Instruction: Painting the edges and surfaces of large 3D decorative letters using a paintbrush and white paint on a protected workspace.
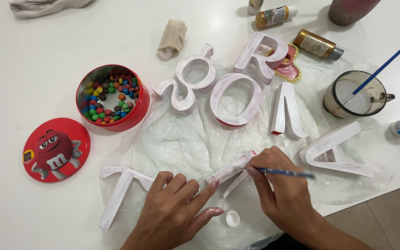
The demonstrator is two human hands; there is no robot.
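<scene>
Right hand (283, 194) pinching blue brush (285, 173), tip at white letter (231, 169) on plastic sheet (186, 143), left hand (174, 210) fingers spread, index steadying letter's end, other white letters around, red candy tin (112, 97) upper left, lid (56, 149) beside it

The scene is lit brightly and evenly from overhead, and the white desk (38, 51) is rendered almost washed out. Only short, soft shadows are cast beneath the red tin (112, 97) and the white letters (234, 99). Faint glare is seen on the crinkled plastic sheet (181, 143). Focus is held throughout, with slight bending at the frame edges.
</scene>
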